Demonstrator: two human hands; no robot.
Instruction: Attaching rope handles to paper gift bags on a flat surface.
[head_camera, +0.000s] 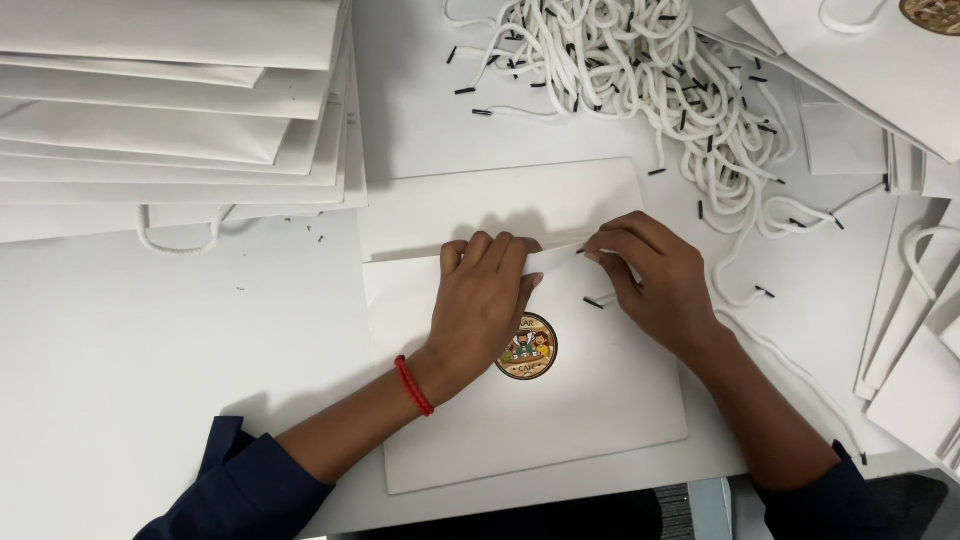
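Pressing flat at frame centre, left hand (480, 300) pins the white paper bag (560, 410) near its top fold, fingers spread, grasping nothing. Right hand (660, 285) pinches a black-tipped white cord handle (597, 300) at the fold. Risk: cord slipping from the pinch; bag creasing under pressure.

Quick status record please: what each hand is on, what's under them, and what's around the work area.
left hand: pressed flat on white paper bag, near its top edge
right hand: fingertips pinching a white cord at the bag's top edge
bag front: round sticker, partly covered by left hand
upper left: stack of bags
top centre: pile of cords
surface: white table
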